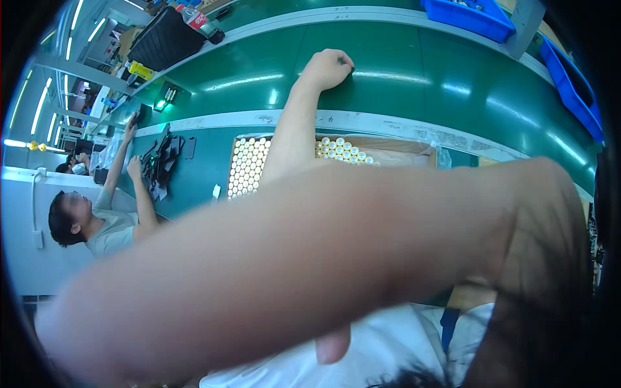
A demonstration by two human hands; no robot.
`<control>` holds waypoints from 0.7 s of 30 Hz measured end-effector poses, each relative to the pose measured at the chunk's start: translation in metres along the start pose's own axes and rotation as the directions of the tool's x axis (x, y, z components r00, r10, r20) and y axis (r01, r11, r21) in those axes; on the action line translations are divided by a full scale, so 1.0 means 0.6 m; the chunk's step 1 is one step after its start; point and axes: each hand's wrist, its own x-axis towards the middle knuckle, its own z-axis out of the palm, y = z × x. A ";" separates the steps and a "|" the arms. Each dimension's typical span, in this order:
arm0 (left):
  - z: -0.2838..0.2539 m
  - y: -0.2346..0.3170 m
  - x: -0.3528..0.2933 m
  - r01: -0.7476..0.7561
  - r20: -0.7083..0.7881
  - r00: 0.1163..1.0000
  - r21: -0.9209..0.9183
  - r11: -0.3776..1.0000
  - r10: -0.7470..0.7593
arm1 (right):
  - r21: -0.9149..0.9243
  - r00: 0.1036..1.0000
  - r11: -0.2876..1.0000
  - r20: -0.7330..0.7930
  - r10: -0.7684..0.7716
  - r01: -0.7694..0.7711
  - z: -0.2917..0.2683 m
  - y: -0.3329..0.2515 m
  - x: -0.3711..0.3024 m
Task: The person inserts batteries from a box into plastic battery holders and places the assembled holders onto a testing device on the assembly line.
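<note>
My left hand point(330, 70) reaches over the green belt-like surface point(381, 52). Its fingers are curled closed, with a small dark spot at their tips that I cannot make out. Below that arm, a shallow cardboard box point(414, 143) holds rows of cylindrical battery cells point(247, 165) with pale gold ends. What looks like my right arm point(310, 258) crosses the foreground, bent, very close and blurred. It covers the near part of the box, and its hand cannot be made out. A rounded pinkish tip point(333, 349) shows beneath that arm.
At left a co-worker point(110, 223) reaches over the bench beside a pile of dark flat pieces point(163, 161). A device with green lights point(165, 98) stands beyond. Blue bins point(469, 19) line the far right; a black case point(167, 40) and a bottle point(197, 22) are far left.
</note>
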 end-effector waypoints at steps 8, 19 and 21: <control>-0.010 0.002 -0.008 -0.025 -0.004 1.000 0.013 1.000 0.025 | -0.143 0.997 0.989 0.049 0.055 -0.047 -0.119 0.122 -0.217; -0.014 0.005 -0.017 -0.047 0.009 0.999 0.055 0.997 0.047 | 0.019 0.977 0.985 0.127 0.170 -0.174 -0.146 0.033 -0.220; -0.022 -0.022 -0.021 0.009 -0.058 0.998 0.095 0.995 -0.003 | 0.042 0.976 0.986 0.155 0.151 -0.159 -0.141 0.019 -0.224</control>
